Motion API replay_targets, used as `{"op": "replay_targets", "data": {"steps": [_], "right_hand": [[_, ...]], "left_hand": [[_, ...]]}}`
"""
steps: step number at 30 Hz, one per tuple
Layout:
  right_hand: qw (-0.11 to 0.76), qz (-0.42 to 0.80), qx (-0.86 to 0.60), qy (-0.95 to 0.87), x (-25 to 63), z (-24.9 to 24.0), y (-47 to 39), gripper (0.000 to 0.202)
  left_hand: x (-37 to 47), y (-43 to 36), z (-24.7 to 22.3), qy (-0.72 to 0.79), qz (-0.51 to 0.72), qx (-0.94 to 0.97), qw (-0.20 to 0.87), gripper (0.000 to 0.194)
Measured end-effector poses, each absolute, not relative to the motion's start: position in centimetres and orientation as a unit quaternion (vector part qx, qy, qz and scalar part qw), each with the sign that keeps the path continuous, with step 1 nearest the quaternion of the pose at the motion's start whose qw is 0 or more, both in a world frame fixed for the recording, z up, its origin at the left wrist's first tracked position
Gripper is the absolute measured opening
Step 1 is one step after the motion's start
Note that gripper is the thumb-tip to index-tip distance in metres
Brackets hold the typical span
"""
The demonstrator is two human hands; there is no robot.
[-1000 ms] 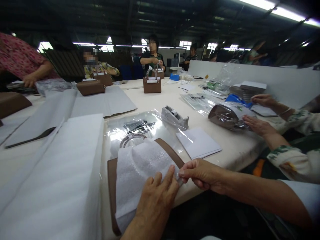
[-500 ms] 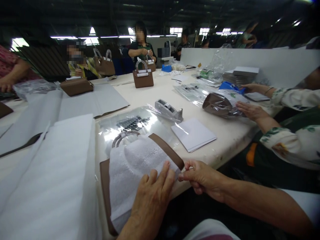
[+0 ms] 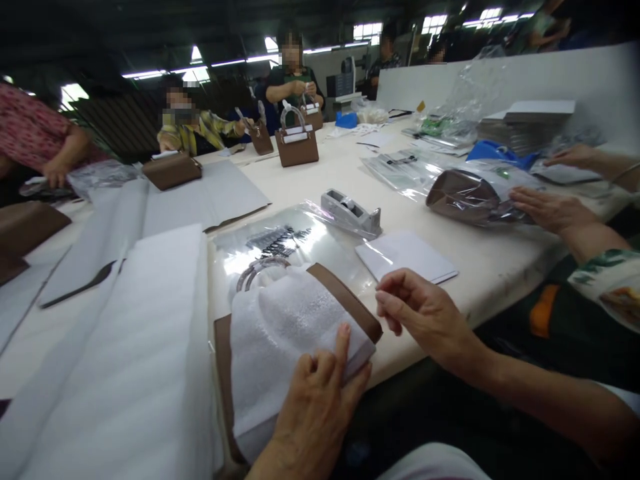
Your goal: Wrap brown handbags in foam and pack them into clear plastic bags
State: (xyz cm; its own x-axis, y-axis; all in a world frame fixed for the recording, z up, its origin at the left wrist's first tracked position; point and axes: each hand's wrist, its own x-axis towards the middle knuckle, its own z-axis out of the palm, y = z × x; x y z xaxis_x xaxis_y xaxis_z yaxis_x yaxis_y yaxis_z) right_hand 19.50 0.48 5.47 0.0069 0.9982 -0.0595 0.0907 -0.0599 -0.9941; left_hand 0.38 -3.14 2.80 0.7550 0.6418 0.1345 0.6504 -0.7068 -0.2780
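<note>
Your brown bag lies under white foam wrap; a grey tape dispenser sits on the cream bench.

A long cream counter is seen running away through a dim hall. A white partition is set along its right side. The dark ceiling is lit by fluorescent tubes, and bright windows are seen at the far end.

tape dispenser, white card, upright brown handbag
</note>
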Motion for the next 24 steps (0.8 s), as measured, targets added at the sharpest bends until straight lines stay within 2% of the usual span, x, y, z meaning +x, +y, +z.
{"op": "replay_targets", "data": {"steps": [3,6,10,12,14,16,19,21,24], "right_hand": [[0.486,0.542,-0.404,-0.554,16.1,7.0,2.8,0.023],[0.468,0.599,-0.283,-0.585,12.7,5.8,4.5,0.034],[0.422,0.651,-0.251,-0.580,10.6,3.0,5.2,0.044],[0.415,0.633,-0.255,-0.602,10.8,2.6,5.1,0.046],[0.387,0.571,-0.257,-0.677,11.3,2.9,4.8,0.048],[0.341,0.481,-0.233,-0.774,11.7,3.5,4.2,0.055],[0.251,0.318,-0.167,-0.899,11.3,3.9,3.3,0.079],[0.210,0.207,-0.158,-0.942,10.6,3.7,2.6,0.082],[0.219,0.066,-0.183,-0.956,9.4,2.5,1.6,0.067]], "left_hand": [[0.4,-3.6,2.7,-0.377,0.007,-0.914,0.149,0.039],[0.5,-4.1,2.9,-0.376,0.023,-0.919,0.120,0.036],[0.8,-4.2,3.6,-0.379,0.031,-0.918,0.113,0.031],[0.5,-4.6,4.0,-0.386,0.011,-0.915,0.115,0.028],[-0.4,-5.6,4.0,-0.375,-0.046,-0.919,0.111,0.024],[-1.8,-7.3,3.5,-0.371,-0.176,-0.904,0.122,0.019],[-4.7,-10.1,2.1,-0.498,-0.386,-0.765,0.134,0.025],[-6.5,-11.4,1.3,-0.623,-0.405,-0.661,0.105,0.035],[-8.0,-11.9,0.9,-0.690,-0.362,-0.626,0.025,0.041]]}}
